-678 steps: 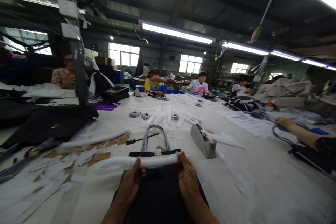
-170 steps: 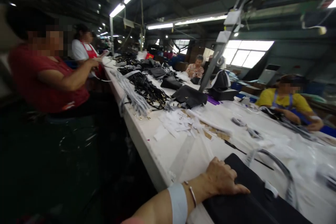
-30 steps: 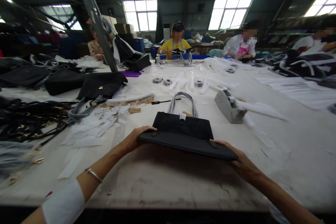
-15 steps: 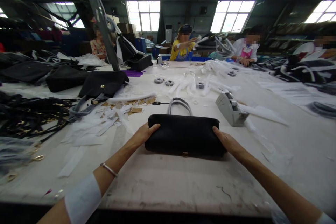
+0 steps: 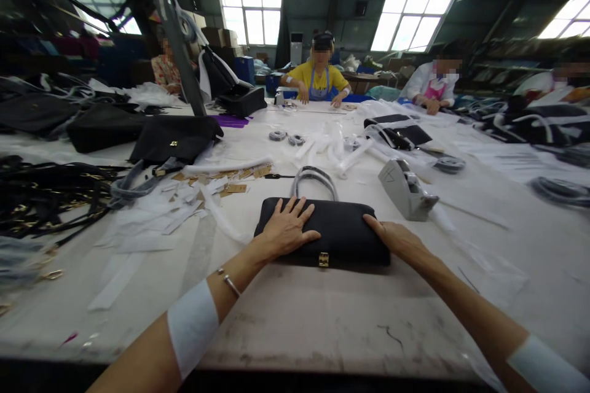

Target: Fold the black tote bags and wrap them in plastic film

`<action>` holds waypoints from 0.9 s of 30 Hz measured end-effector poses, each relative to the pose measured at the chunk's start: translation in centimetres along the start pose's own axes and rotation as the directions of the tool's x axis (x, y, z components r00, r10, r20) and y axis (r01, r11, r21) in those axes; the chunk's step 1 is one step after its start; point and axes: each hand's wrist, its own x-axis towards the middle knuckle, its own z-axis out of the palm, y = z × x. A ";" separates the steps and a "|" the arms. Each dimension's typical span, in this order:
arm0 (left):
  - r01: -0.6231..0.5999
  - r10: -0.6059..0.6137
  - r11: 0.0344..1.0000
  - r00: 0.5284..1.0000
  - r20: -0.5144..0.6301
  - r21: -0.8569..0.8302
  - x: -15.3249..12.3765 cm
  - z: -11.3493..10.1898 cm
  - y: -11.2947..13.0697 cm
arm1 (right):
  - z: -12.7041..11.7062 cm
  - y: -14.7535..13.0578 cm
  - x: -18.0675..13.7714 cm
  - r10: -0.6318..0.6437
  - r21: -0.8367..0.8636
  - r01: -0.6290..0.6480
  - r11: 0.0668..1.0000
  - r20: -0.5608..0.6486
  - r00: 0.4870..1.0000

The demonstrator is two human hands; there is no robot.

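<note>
A black handbag (image 5: 343,227) lies on the table in front of me, its gold clasp (image 5: 323,260) at the near edge. Its wrapped handles (image 5: 316,179) arch out on the far side. My left hand (image 5: 286,230) rests flat on the bag's left half with the fingers spread. At the right end, my right hand (image 5: 397,238) grips the bag, thumb on top and the other fingers hidden behind its side. A grey tape dispenser (image 5: 406,190) stands just beyond my right hand.
Paper strips and tan tags (image 5: 237,188) are scattered to the left, near a heap of black straps (image 5: 50,202). More black bags (image 5: 175,138) lie behind them by a metal post (image 5: 177,37). Another bag (image 5: 399,129) sits far right. Several people work across the table.
My left hand has moved from the bag's left end onto its top and spread out. The gold clasp shows more fully. Across the table, a bag has landed from the yellow-shirted person's hands.
</note>
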 end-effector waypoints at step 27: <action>-0.057 0.049 0.995 0.994 0.100 0.079 1.4 -0.5 0.7 | -1.3 -10.4 -0.4 -0.197 0.041 0.214 0.976 -0.247 0.949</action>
